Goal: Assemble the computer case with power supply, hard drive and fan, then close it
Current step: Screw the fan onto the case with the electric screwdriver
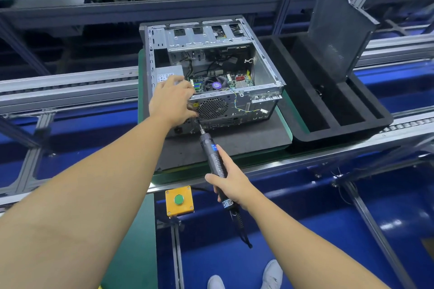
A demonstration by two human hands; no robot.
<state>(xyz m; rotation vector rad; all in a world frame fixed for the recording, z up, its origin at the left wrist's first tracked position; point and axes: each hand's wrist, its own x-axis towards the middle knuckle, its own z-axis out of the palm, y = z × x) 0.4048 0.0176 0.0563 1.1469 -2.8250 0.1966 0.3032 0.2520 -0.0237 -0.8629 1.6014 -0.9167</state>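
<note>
computer case (270, 70): lying open side up on a dark foam mat (239, 136) on the green bench (141, 73), back panel facing the person, motherboard in plain view inside

power supply (168, 75): sitting in the case's near-left corner, label up, partly under the person's left hand

left hand (172, 101): draped over the top rear edge of the case right by the power supply, fingers curled over the inside and thumb down the back panel, so it's hanging onto the case

right hand (231, 185): wrapped round the handle of a black electric screwdriver (215, 155), cable dangling off the tail end

screwdriver bit: angled up and away from the person, tip touching the back panel just below-left of the round fan grille (212, 108); too small to tell if there's a screw on it

cooler fan (216, 84): on the motherboard, purple sticker in the middle

drive cage (202, 37): bare metal, along the far side of the case

loose wire (249, 108): hangs over the rear edge and down the back panel, ending in a white connector

side panel (338, 35): off the case, standing tilted in the black foam tray (352, 124) just to the right

button box (179, 200): yellow with a green button, mounted below the bench's near edge

shoes (272, 274): white, visible at the bottom on the blue floor
</note>
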